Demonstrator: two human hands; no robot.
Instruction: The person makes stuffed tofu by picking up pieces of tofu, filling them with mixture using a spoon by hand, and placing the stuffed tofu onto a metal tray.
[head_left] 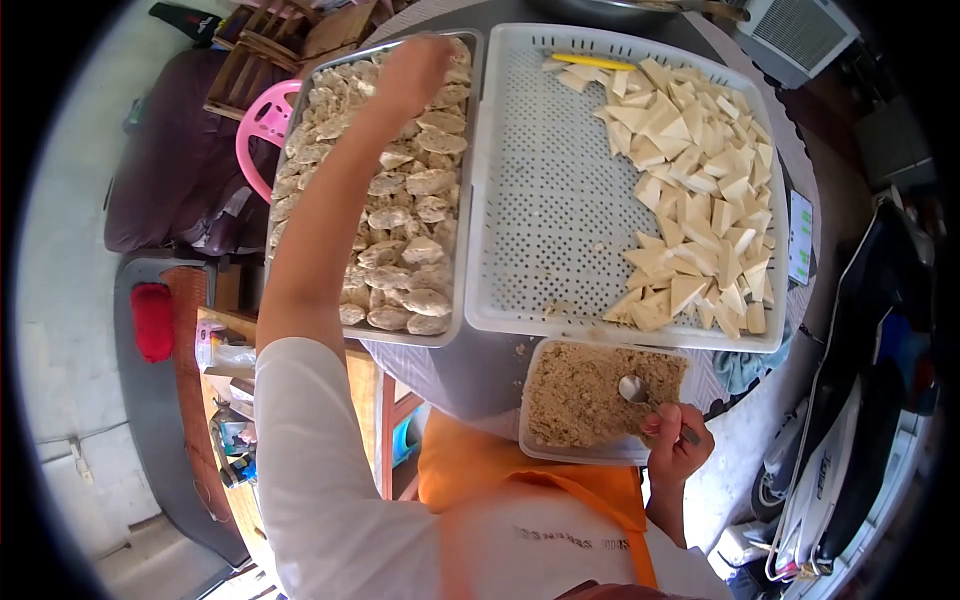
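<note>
My right hand (677, 440) is closed around the handle of a metal spoon (633, 388), whose bowl rests over the crumbly brown filling (580, 390). That filling fills a clear plastic container (530, 440) near my apron. My left hand (415, 75) reaches to the far end of a metal tray (462, 300), its fingers hidden beneath it. Rows of pale, lumpy filled dough pieces (428, 300) cover this tray. To its right, a white perforated plastic tray (555, 200) bears a heap of pale triangular dough pieces (690, 200) along its right side.
A yellow stick-like object (595, 61) lies at the perforated tray's far edge. A phone (800, 238) sits right of it, with a bluish cloth (745, 370) nearer me. A pink chair back (265, 130) stands left of the table. A metal bowl's rim shows at the far edge.
</note>
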